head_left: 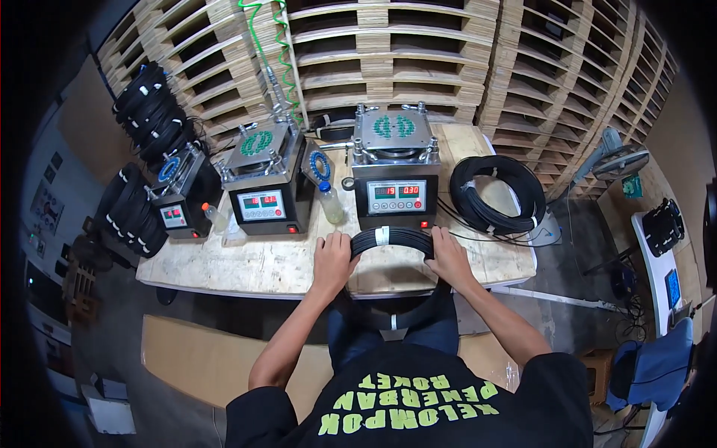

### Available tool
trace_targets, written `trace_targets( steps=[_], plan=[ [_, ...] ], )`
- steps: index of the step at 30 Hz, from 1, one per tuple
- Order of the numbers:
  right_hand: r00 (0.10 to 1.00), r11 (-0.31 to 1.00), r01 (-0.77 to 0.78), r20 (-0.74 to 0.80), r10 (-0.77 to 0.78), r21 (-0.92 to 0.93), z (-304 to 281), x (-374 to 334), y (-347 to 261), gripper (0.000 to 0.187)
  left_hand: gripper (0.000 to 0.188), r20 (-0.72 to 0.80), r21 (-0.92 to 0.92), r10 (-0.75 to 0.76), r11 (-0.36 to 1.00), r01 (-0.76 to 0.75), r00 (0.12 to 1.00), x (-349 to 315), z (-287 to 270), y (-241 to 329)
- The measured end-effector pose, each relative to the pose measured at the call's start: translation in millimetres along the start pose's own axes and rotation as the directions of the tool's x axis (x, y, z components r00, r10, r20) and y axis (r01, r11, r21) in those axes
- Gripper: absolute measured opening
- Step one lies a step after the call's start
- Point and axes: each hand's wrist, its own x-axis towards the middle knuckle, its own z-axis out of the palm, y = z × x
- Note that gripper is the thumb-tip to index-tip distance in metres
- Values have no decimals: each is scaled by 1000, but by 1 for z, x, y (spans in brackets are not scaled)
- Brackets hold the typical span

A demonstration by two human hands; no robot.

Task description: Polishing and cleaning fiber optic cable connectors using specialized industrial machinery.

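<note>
A coil of black cable (407,239), bound with white ties, is held between my two hands at the table's front edge. Its far arc rests over the tabletop, and its near side hangs down in front of my legs. My left hand (334,260) is closed around the coil's left side. On the opposite side, my right hand (448,259) grips it the same way. Just beyond the coil stands a metal machine (394,168) with a lit red display and green dots on its top plate.
Two similar machines, one middle-left (263,179) and one far left (179,194), share the wooden table (246,269). A blue-capped bottle (330,205) stands between machines. Another black cable coil (499,196) lies at right. Stacked pallets (396,45) rise behind; a fan (612,157) stands right.
</note>
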Motion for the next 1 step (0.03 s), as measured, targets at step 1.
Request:
trace_targets(
  steps=[1],
  plan=[
    [1000, 999, -31, 2, 31, -14, -12, -6, -13, 62, 35, -37, 19, -9, 1000, 9, 999, -3, -13, 2]
  ],
)
